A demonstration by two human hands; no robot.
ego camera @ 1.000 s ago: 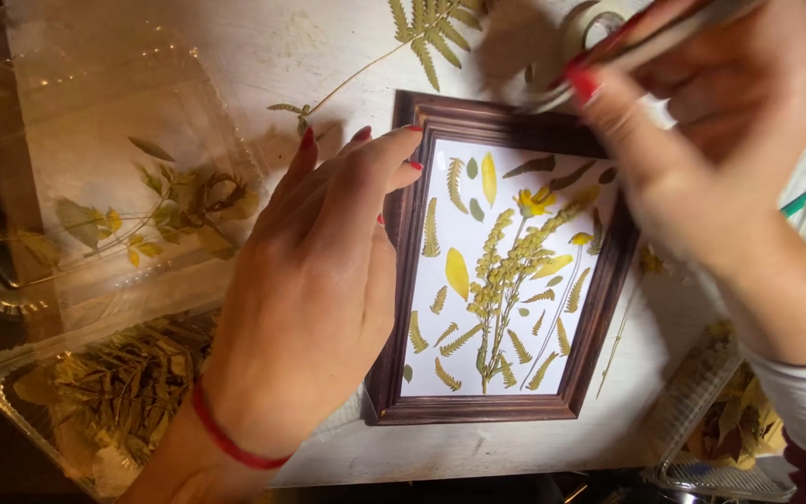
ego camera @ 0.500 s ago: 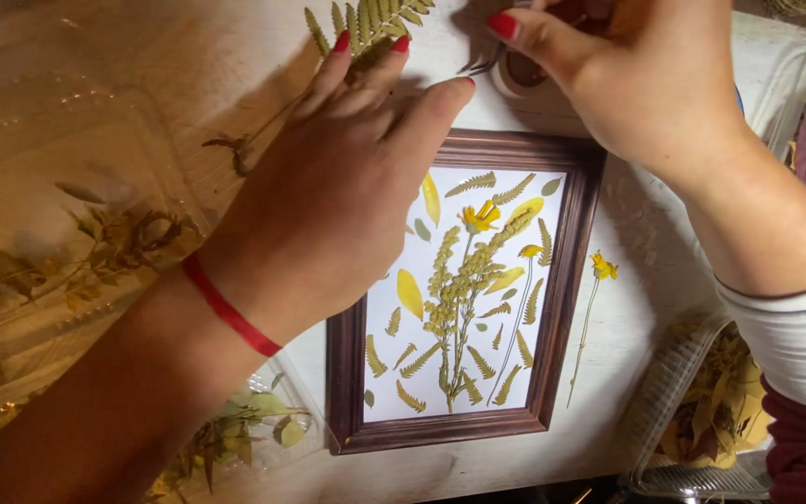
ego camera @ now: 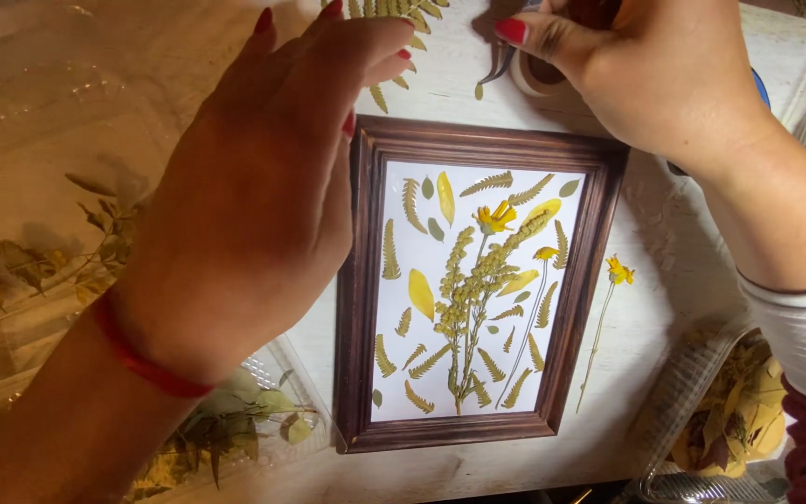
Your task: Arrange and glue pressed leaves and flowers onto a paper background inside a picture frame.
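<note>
A dark brown wooden picture frame (ego camera: 358, 280) lies flat on a white table, holding a white sheet with pressed yellow flowers and small fern leaves (ego camera: 473, 289). My left hand (ego camera: 263, 177), with red nails and a red wrist band, reaches over the frame's top left corner, fingers spread and touching a dried fern frond (ego camera: 394, 19). My right hand (ego camera: 646, 65) is above the frame's top right and grips metal tweezers (ego camera: 501, 61) whose tips point down near a small loose leaf (ego camera: 479, 91). A roll of tape (ego camera: 538, 79) sits partly hidden under that hand.
A loose pressed yellow flower on a thin stem (ego camera: 613, 299) lies right of the frame. Clear plastic trays of dried leaves sit at lower left (ego camera: 235, 420) and lower right (ego camera: 739, 411). Clear plastic sheets with pressed leaves (ego camera: 58, 243) cover the left side.
The view has closed in on the frame. My left hand went from the frame's left edge up to the fern frond. My right hand dropped with the tweezers toward the tape roll.
</note>
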